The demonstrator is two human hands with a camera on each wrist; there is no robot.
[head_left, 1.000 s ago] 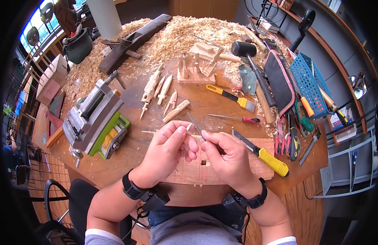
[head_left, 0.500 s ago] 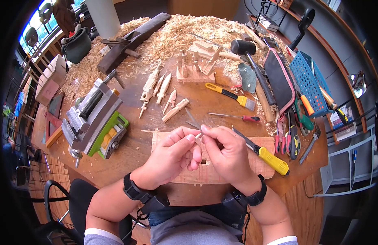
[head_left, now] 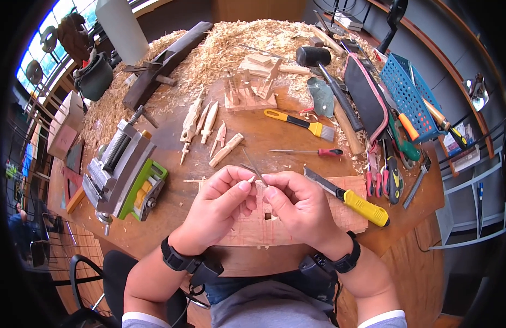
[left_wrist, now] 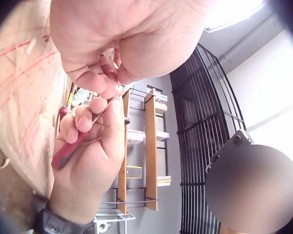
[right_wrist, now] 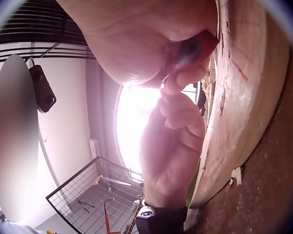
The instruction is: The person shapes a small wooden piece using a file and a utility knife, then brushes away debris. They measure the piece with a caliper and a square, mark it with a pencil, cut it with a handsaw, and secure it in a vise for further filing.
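In the head view my left hand [head_left: 217, 199] pinches a tiny pale wooden piece [head_left: 252, 179] between thumb and forefinger. My right hand [head_left: 302, 205] grips a slim file, its narrow metal blade [head_left: 254, 165] pointing away past the small piece. The file's red and black handle [left_wrist: 71, 150] lies in the right palm in the left wrist view, and its dark end [right_wrist: 190, 51] shows in the right wrist view. Both hands meet fingertip to fingertip above a flat board [head_left: 242, 229] with red pencil lines and a square hole.
A yellow utility knife [head_left: 362, 208] lies across the board's right end. Beyond are carved wooden pieces [head_left: 209, 123], a brush [head_left: 302, 124] and another red-handled tool [head_left: 329, 152]. A metal vise [head_left: 119, 169] stands left; a blue basket [head_left: 408, 95] stands right. Wood shavings [head_left: 253, 38] cover the back.
The left hand has come over to the right hand, bringing the small wooden piece against the file. The head view has shifted slightly, so the bench things sit further left.
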